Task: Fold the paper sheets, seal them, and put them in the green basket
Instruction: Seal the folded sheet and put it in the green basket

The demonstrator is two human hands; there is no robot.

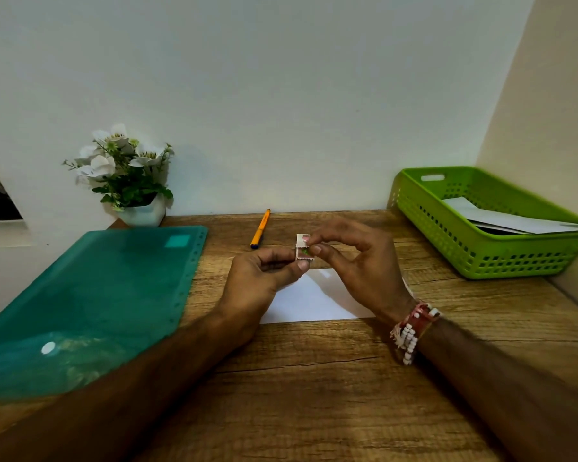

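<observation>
Head view: mid seal step. Pinching sticker strip (303, 248) with left grip (264, 275) and right grip (357, 261), just above folded sheet (314, 298) on worktop (314, 378). Next: peel one sticker, press across sheet's open edge, then into basket (464, 241) far right.

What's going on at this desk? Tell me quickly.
A person holds a small sticker strip up between both hands. The left hand pinches its lower part, and the fingers of the right hand pinch it near the top, apparently to peel a seal off. Beneath the hands a folded white sheet lies on the wooden desk. The green basket at the right already holds some white paper. An orange pen and a teal folder lie untouched.
</observation>
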